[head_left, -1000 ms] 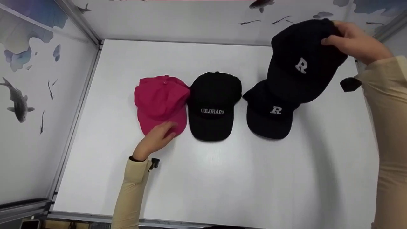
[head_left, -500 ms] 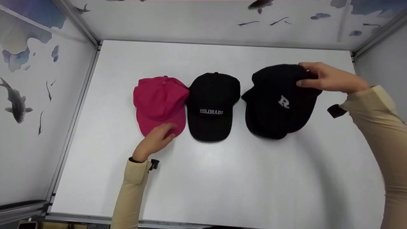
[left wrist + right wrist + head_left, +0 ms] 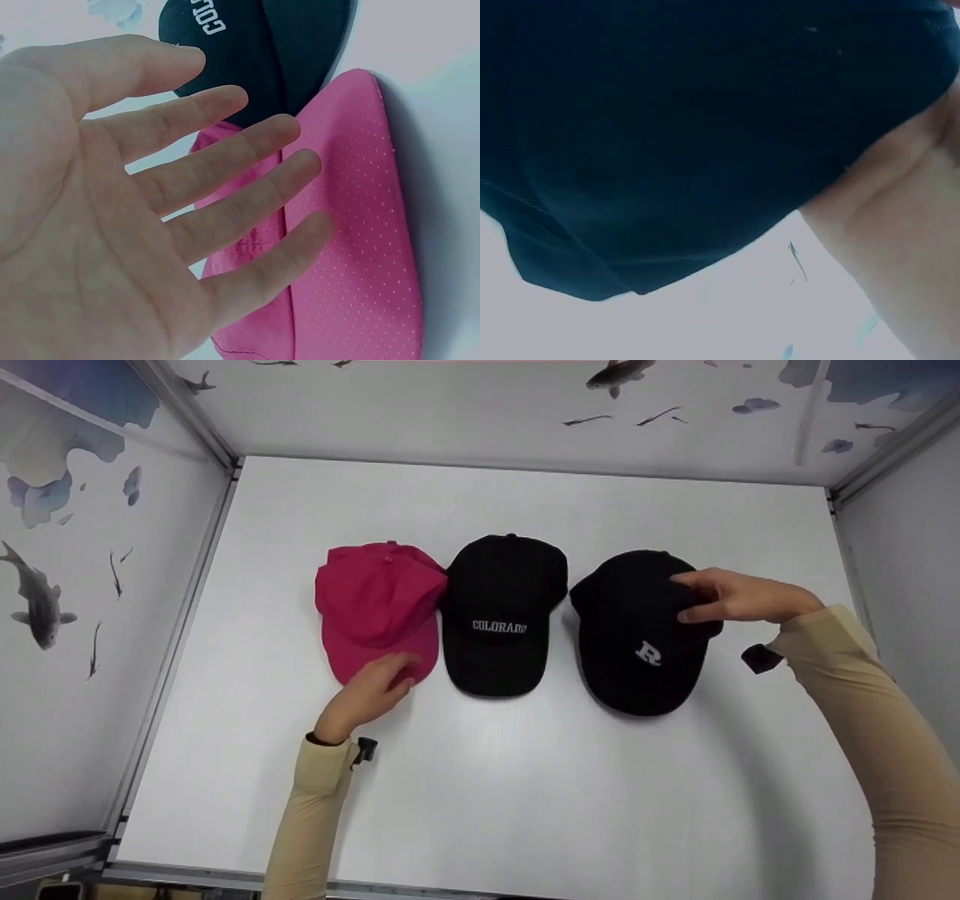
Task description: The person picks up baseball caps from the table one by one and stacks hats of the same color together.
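On the right, a dark cap with a white R (image 3: 626, 611) sits over a second R cap, which it now hides in the head view. My right hand (image 3: 750, 596) pinches the right side of its crown between thumb and fingers; in the right wrist view the dark cloth (image 3: 667, 150) covers most of the fingers. My left hand (image 3: 367, 694) hovers at the brim of a pink cap (image 3: 379, 592), fingers spread and holding nothing in the left wrist view. Between them lies a black cap (image 3: 502, 585) lettered COLORADO, its side meeting the pink cap.
The caps stand in a row on a white table (image 3: 480, 795), brims toward me. A white panel (image 3: 450, 412) with painted fish closes off the back, and another panel (image 3: 90, 697) stands along the left side.
My right hand has brought the held R cap down and left onto the other R cap, covering it. My left hand and the pink and COLORADO caps have stayed put.
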Demonstrator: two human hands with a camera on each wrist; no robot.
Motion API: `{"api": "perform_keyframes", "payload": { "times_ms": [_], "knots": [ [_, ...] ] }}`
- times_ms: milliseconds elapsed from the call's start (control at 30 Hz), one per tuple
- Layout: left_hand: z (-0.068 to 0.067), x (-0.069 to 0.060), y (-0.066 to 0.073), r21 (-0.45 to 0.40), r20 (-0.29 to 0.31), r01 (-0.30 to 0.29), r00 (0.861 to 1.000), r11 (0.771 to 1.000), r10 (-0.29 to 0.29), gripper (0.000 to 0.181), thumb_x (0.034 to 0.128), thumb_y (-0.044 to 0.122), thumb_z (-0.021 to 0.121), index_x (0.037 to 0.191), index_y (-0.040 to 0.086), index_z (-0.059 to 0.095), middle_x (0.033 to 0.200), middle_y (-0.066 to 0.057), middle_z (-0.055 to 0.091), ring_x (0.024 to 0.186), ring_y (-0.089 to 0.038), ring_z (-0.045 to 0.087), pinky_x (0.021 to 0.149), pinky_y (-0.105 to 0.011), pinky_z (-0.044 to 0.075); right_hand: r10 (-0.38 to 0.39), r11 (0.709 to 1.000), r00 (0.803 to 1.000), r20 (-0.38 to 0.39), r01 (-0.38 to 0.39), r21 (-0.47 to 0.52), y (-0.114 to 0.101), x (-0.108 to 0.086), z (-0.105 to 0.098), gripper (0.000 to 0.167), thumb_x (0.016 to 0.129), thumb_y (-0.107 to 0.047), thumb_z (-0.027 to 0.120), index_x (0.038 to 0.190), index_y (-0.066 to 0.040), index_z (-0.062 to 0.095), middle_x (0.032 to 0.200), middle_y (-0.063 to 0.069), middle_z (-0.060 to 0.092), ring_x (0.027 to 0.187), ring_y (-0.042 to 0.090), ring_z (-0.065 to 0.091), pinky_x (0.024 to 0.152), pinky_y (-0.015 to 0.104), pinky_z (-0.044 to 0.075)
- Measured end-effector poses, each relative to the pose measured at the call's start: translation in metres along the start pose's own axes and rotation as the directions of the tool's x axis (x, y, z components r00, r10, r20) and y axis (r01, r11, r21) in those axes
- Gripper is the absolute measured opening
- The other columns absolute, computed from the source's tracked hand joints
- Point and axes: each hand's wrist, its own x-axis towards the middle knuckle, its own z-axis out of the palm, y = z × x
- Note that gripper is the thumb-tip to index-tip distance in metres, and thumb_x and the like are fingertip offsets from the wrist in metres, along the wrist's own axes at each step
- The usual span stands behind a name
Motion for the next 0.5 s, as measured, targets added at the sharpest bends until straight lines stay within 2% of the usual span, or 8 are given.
{"api": "perform_keyframes", "payload": {
  "times_ms": [67, 167, 233, 300, 400, 500],
  "knots": [
    [0.000, 0.000, 0.000, 0.001, 0.003, -0.001, 1.000, 1.000, 0.001, 0.030, 0.0930, -0.001, 0.058, 0.122, -0.009, 0.055, 0.113, -0.020, 0.062, 0.105, -0.032, 0.058, 0.093, -0.045, 0.046, 0.037, 0.999, 0.999, -0.006, -0.037, -0.015, 0.004, 0.001, 0.001, 0.046, 0.095, -0.012, 0.061, 0.134, 0.007, 0.046, 0.124, 0.019, 0.057, 0.106, 0.008, 0.055, 0.086, 0.021, 0.046],
    [0.000, 0.000, 0.000, 0.000, 0.008, -0.004, 1.000, 1.000, 0.004, 0.031, 0.0934, -0.001, 0.057, 0.123, -0.009, 0.055, 0.114, -0.021, 0.061, 0.106, -0.032, 0.058, 0.093, -0.045, 0.046, 0.056, 0.998, 0.997, -0.055, -0.058, -0.031, 0.011, 0.000, 0.000, 0.034, 0.095, -0.012, 0.061, 0.120, 0.008, 0.052, 0.110, 0.018, 0.059, 0.094, 0.007, 0.055, 0.078, 0.023, 0.047],
    [0.001, 0.000, 0.000, 0.004, 0.009, -0.004, 1.000, 1.000, 0.004, 0.030, 0.0934, -0.001, 0.057, 0.123, -0.009, 0.055, 0.113, -0.020, 0.061, 0.105, -0.032, 0.058, 0.093, -0.046, 0.046, 0.046, 0.996, 0.992, -0.120, -0.055, -0.073, 0.017, -0.001, -0.003, 0.018, 0.094, -0.009, 0.061, 0.105, 0.005, 0.056, 0.095, 0.015, 0.059, 0.083, 0.012, 0.054, 0.071, 0.026, 0.047],
    [0.001, 0.000, 0.000, 0.007, 0.007, -0.001, 1.000, 1.000, 0.001, 0.030, 0.0931, -0.001, 0.058, 0.122, -0.008, 0.055, 0.112, -0.020, 0.062, 0.104, -0.032, 0.058, 0.092, -0.045, 0.047, 0.055, 0.985, 0.979, -0.199, -0.085, -0.147, 0.022, -0.002, -0.005, 0.012, 0.094, -0.008, 0.062, 0.096, 0.001, 0.056, 0.089, 0.012, 0.055, 0.079, 0.016, 0.050, 0.069, 0.030, 0.045],
    [0.002, 0.000, 0.000, 0.015, 0.004, 0.004, 1.000, 1.000, -0.004, 0.029, 0.0927, -0.001, 0.059, 0.120, -0.008, 0.056, 0.111, -0.019, 0.062, 0.102, -0.031, 0.058, 0.091, -0.045, 0.047, 0.054, 0.961, 0.958, -0.280, -0.126, -0.247, 0.028, -0.001, -0.008, 0.015, 0.092, -0.011, 0.064, 0.102, 0.000, 0.060, 0.105, 0.013, 0.057, 0.095, 0.023, 0.050, 0.080, 0.038, 0.042],
    [0.004, 0.001, 0.001, 0.013, 0.007, 0.001, 1.000, 1.000, -0.001, 0.028, 0.0928, 0.000, 0.059, 0.120, -0.008, 0.056, 0.111, -0.019, 0.062, 0.103, -0.032, 0.058, 0.092, -0.045, 0.047, 0.020, 0.958, 0.957, -0.290, -0.102, -0.268, 0.034, 0.003, -0.010, 0.018, 0.091, -0.010, 0.063, 0.104, 0.002, 0.060, 0.125, 0.024, 0.050, 0.116, 0.037, 0.041, 0.093, 0.054, 0.034]
  ]
}}
